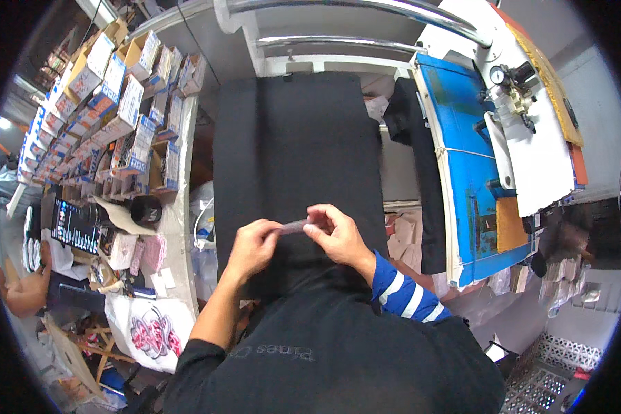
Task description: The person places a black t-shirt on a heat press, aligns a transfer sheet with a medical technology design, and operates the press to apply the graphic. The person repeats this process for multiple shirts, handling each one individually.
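Note:
Between my two hands stretches a small, thin greyish strip (pixel 294 227), partly see-through; its exact kind is too small to make out. My left hand (pixel 252 245) pinches one end of it between thumb and fingers. At the other end, my right hand (pixel 338 236) grips it with thumb and forefinger, and the remaining fingers curl loosely. Both hands hover over the near part of a long black padded board (pixel 303 145). A blue sleeve with white stripes (pixel 408 293) covers my right forearm, while the left forearm is bare.
Right of the board stands a blue-topped machine (pixel 466 155) with a pressure gauge (pixel 498 74). Metal rails (pixel 338 41) cross the far end. Cardboard boxes (pixel 121 114) crowd the left, above a lit screen (pixel 74 226) and a pink-printed white cloth (pixel 152 330). Another person's arm (pixel 31 291) shows far left.

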Demonstrator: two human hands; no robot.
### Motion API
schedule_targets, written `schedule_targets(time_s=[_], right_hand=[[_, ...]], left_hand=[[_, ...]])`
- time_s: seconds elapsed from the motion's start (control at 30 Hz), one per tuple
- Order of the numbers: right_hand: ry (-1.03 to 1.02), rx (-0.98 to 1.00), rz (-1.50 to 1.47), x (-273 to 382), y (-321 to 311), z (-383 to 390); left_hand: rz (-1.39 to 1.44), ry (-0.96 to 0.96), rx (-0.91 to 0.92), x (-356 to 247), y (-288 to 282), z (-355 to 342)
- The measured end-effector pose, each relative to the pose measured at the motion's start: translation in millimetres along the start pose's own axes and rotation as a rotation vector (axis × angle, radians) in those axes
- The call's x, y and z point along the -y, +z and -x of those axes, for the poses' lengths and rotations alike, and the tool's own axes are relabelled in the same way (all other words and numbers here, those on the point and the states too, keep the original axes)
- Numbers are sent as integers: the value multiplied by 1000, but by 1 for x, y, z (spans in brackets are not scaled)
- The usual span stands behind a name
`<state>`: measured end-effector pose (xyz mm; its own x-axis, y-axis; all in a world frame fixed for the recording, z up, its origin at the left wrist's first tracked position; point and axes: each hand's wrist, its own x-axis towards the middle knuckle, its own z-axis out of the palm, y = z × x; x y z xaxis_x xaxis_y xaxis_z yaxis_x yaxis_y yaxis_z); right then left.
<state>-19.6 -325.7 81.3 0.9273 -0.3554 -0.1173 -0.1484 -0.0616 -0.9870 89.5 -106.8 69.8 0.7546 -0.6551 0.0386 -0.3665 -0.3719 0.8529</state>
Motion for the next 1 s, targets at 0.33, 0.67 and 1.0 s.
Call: schedule_targets(time_s=[0.33,0.67,1.0], right_hand=[[-206,-308,572,-32,-82,-79],[-220,-322,681,-27,-91,-233],[148,-378,76,-54,-131,-236]], left_hand=[[-592,417,-151,36,-3,-279],[-663,409,206,31,54,-418],[-462,394,-195,22,38,-383]])
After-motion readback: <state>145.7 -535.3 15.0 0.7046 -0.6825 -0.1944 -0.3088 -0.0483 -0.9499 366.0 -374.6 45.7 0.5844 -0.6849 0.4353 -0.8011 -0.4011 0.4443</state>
